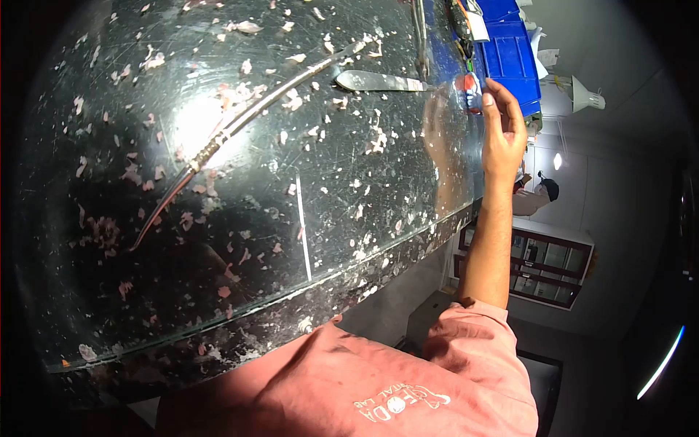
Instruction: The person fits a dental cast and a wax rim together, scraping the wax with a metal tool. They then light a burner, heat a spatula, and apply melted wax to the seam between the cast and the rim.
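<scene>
My right hand (504, 138) reaches out over the glossy black worktop (349, 182), thumb and fingers curved together in a pinch. Its fingertips are right at a small container (470, 93) with a red, white and blue label; I cannot tell what is between them. A faint reflection of the hand shows in the worktop. Nearer lies a flat metal spatula (378, 81), its far end pointing at the container. A long, thin metal tool (211, 149) with a ridged middle and tapering ends lies slantwise among pale flakes. My left hand is out of view.
A blue plastic bin (510, 54) stands just beyond the labelled container, with tools beside it. The table's front edge (240, 320) is stained and runs along my body. A lamp head (586, 96), a co-worker (535, 198) and a glass-fronted cabinet (550, 262) are farther off.
</scene>
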`<move>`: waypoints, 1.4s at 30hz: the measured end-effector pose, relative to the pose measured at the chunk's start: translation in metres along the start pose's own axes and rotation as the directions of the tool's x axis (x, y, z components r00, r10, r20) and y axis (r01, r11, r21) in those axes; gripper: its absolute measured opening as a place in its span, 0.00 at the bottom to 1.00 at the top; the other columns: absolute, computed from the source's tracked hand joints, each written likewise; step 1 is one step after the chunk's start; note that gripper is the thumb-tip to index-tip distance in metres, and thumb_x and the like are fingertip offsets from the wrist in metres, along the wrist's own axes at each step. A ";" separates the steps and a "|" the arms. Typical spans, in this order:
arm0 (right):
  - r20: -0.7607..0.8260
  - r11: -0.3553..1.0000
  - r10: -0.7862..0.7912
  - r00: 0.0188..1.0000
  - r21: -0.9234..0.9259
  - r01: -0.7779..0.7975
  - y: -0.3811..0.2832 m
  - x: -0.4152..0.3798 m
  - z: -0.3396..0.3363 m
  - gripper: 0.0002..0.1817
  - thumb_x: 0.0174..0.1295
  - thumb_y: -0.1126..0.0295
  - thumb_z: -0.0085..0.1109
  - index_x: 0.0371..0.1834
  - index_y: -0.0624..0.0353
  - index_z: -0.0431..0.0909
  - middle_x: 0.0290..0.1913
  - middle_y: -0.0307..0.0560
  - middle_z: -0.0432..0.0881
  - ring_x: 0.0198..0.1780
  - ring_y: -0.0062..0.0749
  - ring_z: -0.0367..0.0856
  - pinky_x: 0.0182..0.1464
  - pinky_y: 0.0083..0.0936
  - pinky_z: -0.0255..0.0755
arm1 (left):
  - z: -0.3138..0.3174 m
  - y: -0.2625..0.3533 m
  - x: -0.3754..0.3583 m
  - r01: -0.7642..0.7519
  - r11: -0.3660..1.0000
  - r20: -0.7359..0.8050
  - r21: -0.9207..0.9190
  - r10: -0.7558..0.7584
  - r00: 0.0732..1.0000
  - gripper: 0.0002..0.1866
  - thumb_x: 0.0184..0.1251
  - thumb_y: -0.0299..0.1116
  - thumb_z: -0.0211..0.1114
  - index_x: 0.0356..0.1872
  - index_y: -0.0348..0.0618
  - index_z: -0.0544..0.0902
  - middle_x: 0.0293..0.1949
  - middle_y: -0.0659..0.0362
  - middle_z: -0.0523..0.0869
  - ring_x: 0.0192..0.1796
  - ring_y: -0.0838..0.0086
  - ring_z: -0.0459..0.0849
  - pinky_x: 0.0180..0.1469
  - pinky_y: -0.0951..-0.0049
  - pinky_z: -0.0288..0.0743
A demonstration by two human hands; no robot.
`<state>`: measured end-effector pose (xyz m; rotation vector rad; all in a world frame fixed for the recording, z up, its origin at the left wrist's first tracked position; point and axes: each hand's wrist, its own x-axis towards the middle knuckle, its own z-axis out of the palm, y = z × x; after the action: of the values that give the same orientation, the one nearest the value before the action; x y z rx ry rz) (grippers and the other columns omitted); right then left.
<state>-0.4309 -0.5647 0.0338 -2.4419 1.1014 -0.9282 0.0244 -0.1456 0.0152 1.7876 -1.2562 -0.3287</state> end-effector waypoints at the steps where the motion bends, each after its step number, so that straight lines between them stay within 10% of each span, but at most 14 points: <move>1: 0.000 0.995 0.087 0.996 -0.052 -0.087 -0.003 0.004 -0.001 0.13 0.68 0.72 0.66 0.53 0.64 0.85 0.51 0.46 0.87 0.49 0.24 0.84 0.53 0.22 0.78 | 0.001 -0.001 0.001 -0.028 1.000 0.016 0.006 0.028 0.999 0.32 0.68 0.37 0.66 0.68 0.25 0.71 0.63 0.46 0.77 0.59 0.67 0.77 0.63 0.72 0.71; 10: 0.034 0.962 0.158 0.987 -0.229 -0.146 -0.018 0.013 -0.002 0.13 0.64 0.67 0.72 0.49 0.60 0.89 0.43 0.42 0.91 0.43 0.18 0.84 0.49 0.19 0.77 | 0.014 0.007 0.006 -0.060 0.998 -0.045 0.025 0.062 0.997 0.34 0.67 0.39 0.66 0.67 0.23 0.71 0.63 0.44 0.77 0.62 0.63 0.76 0.67 0.68 0.67; 20: -0.015 0.878 -0.161 0.987 -0.460 0.137 -0.020 0.005 0.014 0.10 0.66 0.68 0.69 0.46 0.61 0.88 0.39 0.47 0.90 0.39 0.27 0.87 0.44 0.24 0.78 | 0.011 0.007 0.008 -0.057 0.997 -0.060 0.061 0.060 0.996 0.35 0.66 0.41 0.67 0.67 0.24 0.71 0.62 0.45 0.77 0.63 0.63 0.76 0.67 0.67 0.65; 25: 0.008 0.918 -0.138 0.990 -0.374 0.131 -0.019 -0.002 0.011 0.13 0.65 0.69 0.70 0.51 0.61 0.87 0.45 0.48 0.89 0.45 0.27 0.87 0.51 0.23 0.77 | 0.012 0.014 0.006 0.013 1.000 -0.059 0.019 -0.011 0.998 0.34 0.66 0.41 0.67 0.66 0.26 0.73 0.62 0.47 0.78 0.62 0.63 0.77 0.68 0.65 0.65; 30: -0.081 0.966 0.152 0.985 0.223 -0.131 -0.029 -0.006 0.003 0.15 0.68 0.72 0.66 0.55 0.68 0.84 0.51 0.47 0.88 0.48 0.24 0.85 0.55 0.20 0.76 | 0.034 0.046 0.025 -0.092 0.983 -0.188 0.161 0.122 0.975 0.41 0.65 0.55 0.69 0.67 0.29 0.72 0.65 0.44 0.77 0.66 0.58 0.76 0.72 0.59 0.62; 31: -0.042 0.943 0.163 0.986 0.299 -0.143 -0.039 -0.002 -0.003 0.18 0.73 0.66 0.61 0.58 0.68 0.82 0.48 0.47 0.89 0.45 0.23 0.85 0.50 0.20 0.79 | 0.037 0.082 0.025 0.198 0.819 -0.518 -0.539 -0.507 0.689 0.42 0.65 0.56 0.69 0.68 0.29 0.72 0.65 0.44 0.77 0.67 0.54 0.75 0.73 0.57 0.60; 34: 0.443 0.610 0.172 0.880 0.653 -0.448 -0.078 -0.003 -0.019 0.26 0.76 0.59 0.52 0.68 0.69 0.71 0.47 0.59 0.86 0.39 0.27 0.86 0.44 0.26 0.85 | 0.013 0.039 -0.011 -0.192 0.966 -0.645 -0.175 0.035 0.763 0.32 0.70 0.42 0.56 0.67 0.25 0.72 0.66 0.38 0.75 0.67 0.54 0.74 0.74 0.55 0.60; 36: 0.575 0.444 0.197 0.794 0.670 -0.595 -0.111 -0.007 -0.013 0.25 0.76 0.58 0.53 0.65 0.69 0.71 0.43 0.58 0.85 0.33 0.27 0.85 0.38 0.25 0.85 | 0.001 0.006 -0.032 -0.507 0.845 -0.568 0.172 0.505 0.650 0.25 0.74 0.28 0.44 0.66 0.20 0.72 0.67 0.32 0.73 0.68 0.54 0.73 0.75 0.53 0.60; 37: 0.622 0.379 0.147 0.769 0.683 -0.625 -0.120 -0.011 -0.008 0.23 0.76 0.59 0.54 0.62 0.68 0.73 0.41 0.56 0.85 0.31 0.27 0.84 0.35 0.25 0.85 | 0.033 0.028 -0.037 -0.524 0.833 -0.639 -0.176 0.307 0.705 0.23 0.70 0.27 0.47 0.61 0.22 0.76 0.64 0.32 0.75 0.65 0.53 0.75 0.72 0.52 0.63; 38: 0.683 0.377 0.119 0.720 0.640 -0.669 -0.129 -0.009 -0.006 0.21 0.75 0.59 0.54 0.59 0.67 0.74 0.39 0.55 0.84 0.31 0.27 0.84 0.33 0.25 0.84 | 0.043 0.071 -0.014 -0.599 0.800 -0.339 -0.014 0.560 0.756 0.20 0.65 0.30 0.50 0.52 0.26 0.79 0.56 0.37 0.80 0.60 0.55 0.77 0.69 0.54 0.65; 39: 0.743 0.381 0.086 0.664 0.591 -0.711 -0.138 -0.007 -0.003 0.20 0.75 0.59 0.55 0.56 0.66 0.74 0.37 0.53 0.84 0.30 0.27 0.84 0.31 0.25 0.84 | 0.064 0.105 0.003 -0.523 0.837 -0.142 -0.164 0.504 0.852 0.18 0.63 0.33 0.52 0.47 0.31 0.79 0.48 0.43 0.81 0.55 0.59 0.79 0.64 0.59 0.69; 42: 0.764 0.323 -0.037 0.645 0.620 -0.715 -0.159 -0.004 0.004 0.15 0.73 0.62 0.59 0.51 0.63 0.75 0.38 0.51 0.85 0.35 0.29 0.87 0.34 0.27 0.85 | 0.114 0.178 0.033 0.190 0.790 0.196 -0.583 -0.090 0.977 0.15 0.63 0.27 0.67 0.50 0.32 0.82 0.44 0.55 0.84 0.47 0.76 0.82 0.52 0.76 0.75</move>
<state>-0.3419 -0.4570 0.1100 -1.2286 0.5446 -0.2309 -0.1445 -0.2467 0.1000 1.3135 -0.9699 -0.8708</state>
